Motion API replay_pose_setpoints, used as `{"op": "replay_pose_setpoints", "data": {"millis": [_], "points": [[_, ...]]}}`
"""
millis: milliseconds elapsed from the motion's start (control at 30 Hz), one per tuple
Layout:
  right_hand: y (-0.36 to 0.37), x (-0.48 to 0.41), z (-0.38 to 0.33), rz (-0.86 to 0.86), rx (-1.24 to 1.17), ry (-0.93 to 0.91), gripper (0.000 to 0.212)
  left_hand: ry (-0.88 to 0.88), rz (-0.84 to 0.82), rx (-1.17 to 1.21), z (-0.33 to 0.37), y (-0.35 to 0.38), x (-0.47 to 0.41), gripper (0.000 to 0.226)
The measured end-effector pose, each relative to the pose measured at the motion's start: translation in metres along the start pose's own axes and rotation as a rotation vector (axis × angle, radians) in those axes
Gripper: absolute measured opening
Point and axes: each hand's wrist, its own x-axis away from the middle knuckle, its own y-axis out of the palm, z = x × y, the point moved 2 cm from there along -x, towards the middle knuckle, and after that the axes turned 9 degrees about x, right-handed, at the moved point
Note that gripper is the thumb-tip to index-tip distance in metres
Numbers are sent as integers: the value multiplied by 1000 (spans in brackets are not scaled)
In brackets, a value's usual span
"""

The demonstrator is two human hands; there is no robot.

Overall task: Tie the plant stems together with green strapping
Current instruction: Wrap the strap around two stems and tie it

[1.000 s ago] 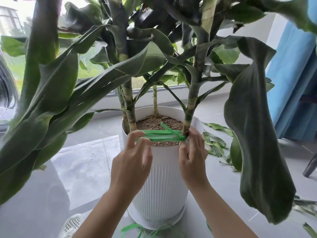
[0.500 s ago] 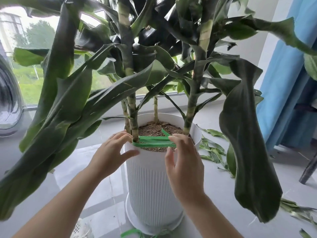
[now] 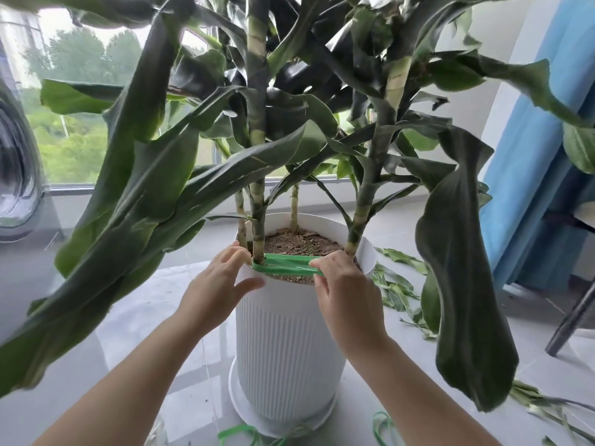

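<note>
Head | green strapping (image 3: pixel 283 266) between left hand (image 3: pixel 222 283) and right hand (image 3: pixel 343 286); right pinches it; left grip unclear

The green strapping (image 3: pixel 286 267) pinched in my right hand (image 3: pixel 347 297) looks like thin, glossy plastic ribbon. The white pot (image 3: pixel 283 349) is matt plastic, smooth at the rim and finely ribbed lower down. The soil (image 3: pixel 296 244) is coarse and crumbly, the leaves (image 3: pixel 463 268) waxy and shiny, the floor (image 3: pixel 206 391) polished tile, the curtain (image 3: pixel 528 162) soft blue cloth.
</note>
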Motion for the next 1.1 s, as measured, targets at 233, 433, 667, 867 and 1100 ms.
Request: {"op": "replay_pose_setpoints", "data": {"millis": [233, 433, 667, 867, 1100], "points": [[8, -7, 6, -9, 86, -64, 9, -10, 8, -10, 1, 1, 1, 54], [7, -15, 4, -58, 181, -155, 12, -3, 22, -9, 4, 2, 2, 53], [12, -21, 5, -155, 290, -254, 18, 5, 9, -60, 2, 2, 2, 53], [10, -25, 2, -135, 245, -311, 20, 10, -15, -119, 0, 3, 0, 53], [13, -16, 2, -105, 149, -184, 12, 91, 18, -177, 1, 1, -2, 50]]}}
